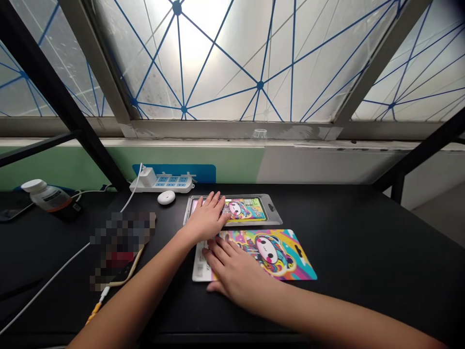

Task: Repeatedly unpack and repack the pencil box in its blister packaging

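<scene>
My left hand [208, 218] lies flat with its fingers stretched over the left part of a clear plastic blister tray [272, 213]. Inside the tray shows a colourful pack [250, 209] with a cartoon face. Nearer to me, a bright printed backing card [290, 254] with a larger cartoon face and a hang hole lies on the desk. The outstretched fingers of my right hand [236, 266] rest on its left part, hiding some of the print. Neither hand is gripping anything.
On the black desk [348, 242], a phone-like blurred object [123, 247] with a cable lies at left. Behind stand a white power strip [167, 183] and a round white case [166, 197]. A bottle [49, 196] is far left. Black frame bars [69, 106] slant beside the window.
</scene>
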`<state>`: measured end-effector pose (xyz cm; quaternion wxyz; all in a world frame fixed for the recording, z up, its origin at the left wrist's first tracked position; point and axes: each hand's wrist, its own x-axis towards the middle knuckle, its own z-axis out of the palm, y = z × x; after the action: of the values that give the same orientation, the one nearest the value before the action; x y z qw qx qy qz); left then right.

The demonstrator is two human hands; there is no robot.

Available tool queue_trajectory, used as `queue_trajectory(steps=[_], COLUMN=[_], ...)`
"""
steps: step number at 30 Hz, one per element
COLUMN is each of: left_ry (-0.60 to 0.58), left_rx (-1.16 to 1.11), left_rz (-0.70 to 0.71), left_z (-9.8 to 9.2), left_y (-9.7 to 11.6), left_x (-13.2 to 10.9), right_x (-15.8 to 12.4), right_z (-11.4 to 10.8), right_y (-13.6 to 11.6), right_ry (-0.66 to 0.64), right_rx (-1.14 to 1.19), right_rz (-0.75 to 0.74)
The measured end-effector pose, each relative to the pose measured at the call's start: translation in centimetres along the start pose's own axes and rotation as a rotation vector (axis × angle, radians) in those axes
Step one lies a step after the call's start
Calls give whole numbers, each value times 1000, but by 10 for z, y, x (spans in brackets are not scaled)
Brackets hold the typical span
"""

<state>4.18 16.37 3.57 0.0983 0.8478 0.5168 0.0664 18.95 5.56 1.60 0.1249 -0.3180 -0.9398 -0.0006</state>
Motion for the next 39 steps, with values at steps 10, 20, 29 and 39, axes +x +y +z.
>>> queue_trajectory(steps=[10,20,29,39], left_ry=[99,78,113,403], left_rx=[55,61,6,-20], left_rz=[32,18,49,114], left_z=[5,0,0,-15], left_y=[0,1,-1,-13], left_x=[-3,-5,-9,-18], right_x=[18,28,34,5], right_z=[-13,-6,4,-42], right_y=[23,17,30,135], right_ry=[-49,-83,148,181], right_rx=[344,381,268,95], right_rz=[-26,-23,-117,421])
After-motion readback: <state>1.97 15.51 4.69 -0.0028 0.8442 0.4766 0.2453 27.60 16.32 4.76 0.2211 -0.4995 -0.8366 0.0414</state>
